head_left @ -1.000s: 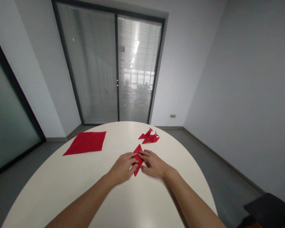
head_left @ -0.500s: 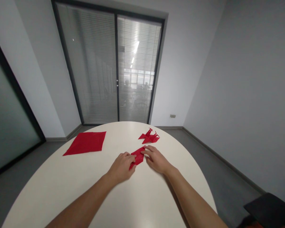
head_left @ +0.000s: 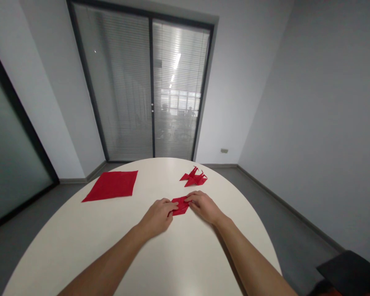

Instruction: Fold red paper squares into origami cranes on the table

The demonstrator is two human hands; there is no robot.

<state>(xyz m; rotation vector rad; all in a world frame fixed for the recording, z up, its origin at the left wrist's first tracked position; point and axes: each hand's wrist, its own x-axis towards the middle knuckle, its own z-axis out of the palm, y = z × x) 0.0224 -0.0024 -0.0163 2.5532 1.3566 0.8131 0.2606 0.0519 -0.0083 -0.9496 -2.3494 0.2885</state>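
A small folded piece of red paper (head_left: 181, 205) lies on the white round table (head_left: 172, 263) between my two hands. My left hand (head_left: 159, 216) rests on its left end, fingers curled and pinching the paper. Opposite it, my right hand (head_left: 204, 206) presses the right end with its fingertips together on the edge. Both forearms reach in from the bottom of the view.
A flat red paper square (head_left: 112, 185) lies at the table's far left. Finished red paper cranes (head_left: 195, 177) sit at the far side, just beyond my right hand. A dark object (head_left: 351, 272) sits at the bottom right, off the table.
The folded paper has turned from pointing away from me to lying crosswise and looks shorter. My right hand has moved a little farther from me; my left has stayed nearly in place.
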